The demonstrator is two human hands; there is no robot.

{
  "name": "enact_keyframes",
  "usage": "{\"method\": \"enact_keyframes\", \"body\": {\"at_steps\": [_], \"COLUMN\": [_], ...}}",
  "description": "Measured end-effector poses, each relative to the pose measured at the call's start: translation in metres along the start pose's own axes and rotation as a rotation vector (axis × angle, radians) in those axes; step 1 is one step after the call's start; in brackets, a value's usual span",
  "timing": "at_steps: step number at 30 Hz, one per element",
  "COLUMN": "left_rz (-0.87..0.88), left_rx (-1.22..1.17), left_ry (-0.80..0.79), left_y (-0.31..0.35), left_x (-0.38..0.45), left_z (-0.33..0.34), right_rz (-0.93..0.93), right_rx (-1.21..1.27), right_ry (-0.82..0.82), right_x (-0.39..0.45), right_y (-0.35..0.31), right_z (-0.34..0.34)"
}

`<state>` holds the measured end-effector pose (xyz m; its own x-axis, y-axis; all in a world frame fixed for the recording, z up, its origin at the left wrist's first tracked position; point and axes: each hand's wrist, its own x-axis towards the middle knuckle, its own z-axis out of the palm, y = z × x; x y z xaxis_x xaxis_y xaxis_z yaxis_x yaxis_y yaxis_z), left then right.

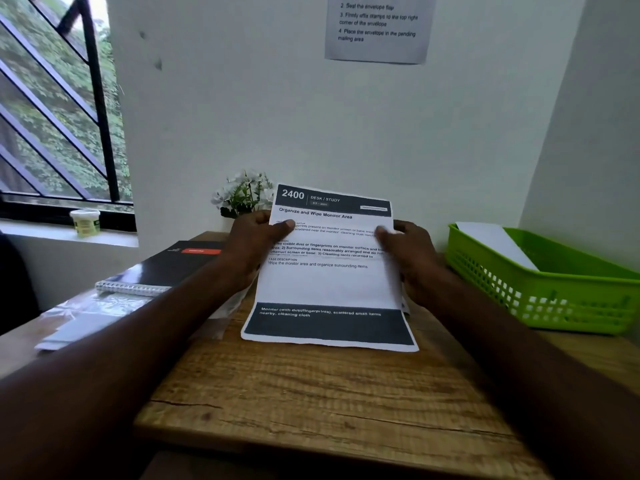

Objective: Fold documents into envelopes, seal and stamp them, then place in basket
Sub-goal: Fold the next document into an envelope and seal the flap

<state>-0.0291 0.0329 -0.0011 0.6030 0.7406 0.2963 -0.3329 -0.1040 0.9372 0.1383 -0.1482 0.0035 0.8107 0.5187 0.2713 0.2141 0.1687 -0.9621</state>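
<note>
We start with the wooden desk (311, 393), since everything else sits relative to it. On its right end stands the green basket (540, 299), with a white envelope (495, 242) already leaning inside it. On the desk's left end lie a spiral notebook (162, 268) and a crinkled clear plastic sleeve (104, 306), with what may be more white paper under it; we cannot tell what. At the desk's far edge, against the wall, is a small pot of white flowers (242, 194). Over the middle of the desk we hold the document (329, 271), a printed sheet headed "Organize and Wipe Monitor Area", tilted up towards us with its lower edge touching or just above the desk top; we cannot tell which. Our left hand (252, 240) pinches the sheet's left edge, thumb on the printed face and fingers curled behind. Our right hand (408, 251) pinches the right edge the same way, though it is blurred. We judge the sheet is unfolded and the first fold is about to be made. The risks we see: uneven pinches could skew the crease so the sheet will not fit an envelope, and the blurred right hand suggests motion that could crumple or slip the paper.
</note>
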Motion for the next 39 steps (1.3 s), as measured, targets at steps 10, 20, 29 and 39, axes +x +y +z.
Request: {"method": "enact_keyframes", "body": {"at_steps": [10,20,29,39], "left_rz": [0.020,-0.055,-0.169,-0.016], "left_rx": [0.008,-0.050,-0.203,-0.062], "left_ry": [-0.004,-0.013,0.038,0.003], "left_y": [0.001,0.006,0.010,0.007], "left_x": [-0.002,-0.001,0.001,-0.003], "left_z": [0.002,0.002,-0.003,0.001], "right_rz": [-0.038,0.047,0.184,-0.226], "right_rx": [-0.155,0.028,0.170,-0.324], "right_ry": [0.116,0.030,0.008,0.140], "right_x": [-0.003,-0.010,-0.010,-0.006], "right_y": [0.000,-0.009,-0.011,-0.003], "right_z": [-0.001,-0.007,-0.009,-0.003]}}
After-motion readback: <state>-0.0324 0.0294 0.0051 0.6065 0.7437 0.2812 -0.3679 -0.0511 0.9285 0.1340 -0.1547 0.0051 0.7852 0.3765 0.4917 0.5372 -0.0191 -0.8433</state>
